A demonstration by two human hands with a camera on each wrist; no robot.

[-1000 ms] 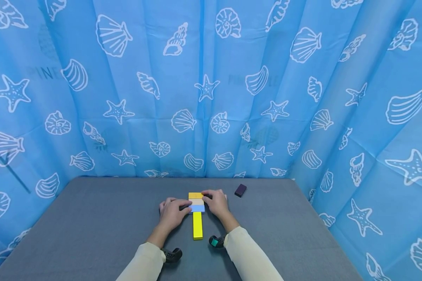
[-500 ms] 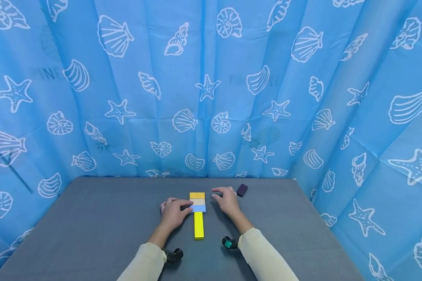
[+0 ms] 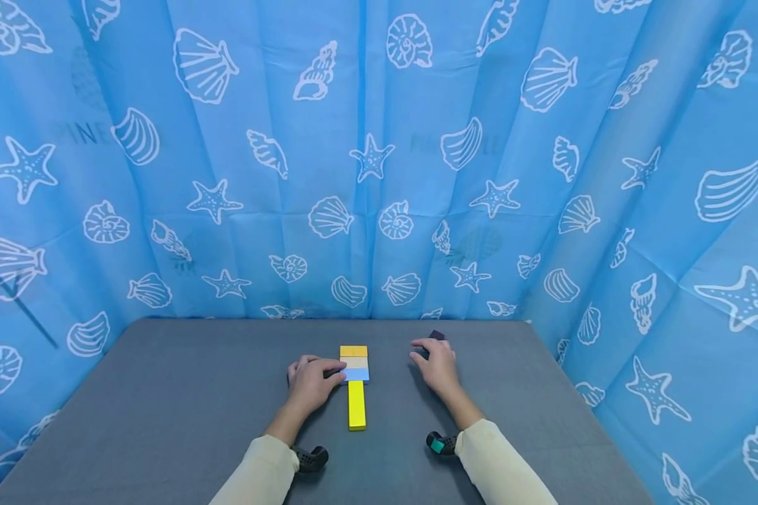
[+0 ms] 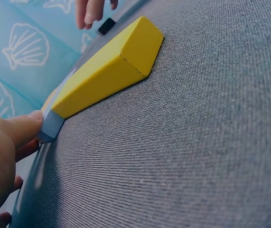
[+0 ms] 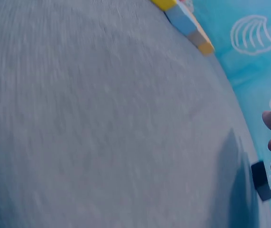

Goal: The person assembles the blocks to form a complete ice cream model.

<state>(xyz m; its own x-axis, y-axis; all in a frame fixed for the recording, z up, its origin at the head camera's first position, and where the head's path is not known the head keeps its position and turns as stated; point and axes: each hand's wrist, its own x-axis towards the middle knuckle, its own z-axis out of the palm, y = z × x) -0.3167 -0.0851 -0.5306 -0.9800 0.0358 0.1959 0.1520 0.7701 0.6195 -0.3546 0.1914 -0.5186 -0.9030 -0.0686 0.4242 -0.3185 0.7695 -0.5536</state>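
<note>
In the head view a long yellow block [image 3: 356, 407] lies lengthwise at mid-table. Its far end meets a blue block [image 3: 357, 375], with a beige block [image 3: 356, 362] and an orange block [image 3: 354, 351] lined up crosswise beyond. My left hand [image 3: 311, 382] rests at the left ends of the blue and beige blocks. Its thumb touches the blue one in the left wrist view. To the right, my right hand [image 3: 441, 366] hovers with loosely bent fingers and nothing in them. It partly hides a small dark block [image 3: 438, 335], whose side shows near the fingers in the right wrist view.
Grey cloth covers the table [image 3: 227, 351]. A blue curtain [image 3: 366, 175] printed with white shells hangs along its back edge and right side. Each wrist wears a black camera band [image 3: 442, 443].
My right hand has left the orange block and moved right to the dark block, its fingers parted. My left hand has stayed at the blocks.
</note>
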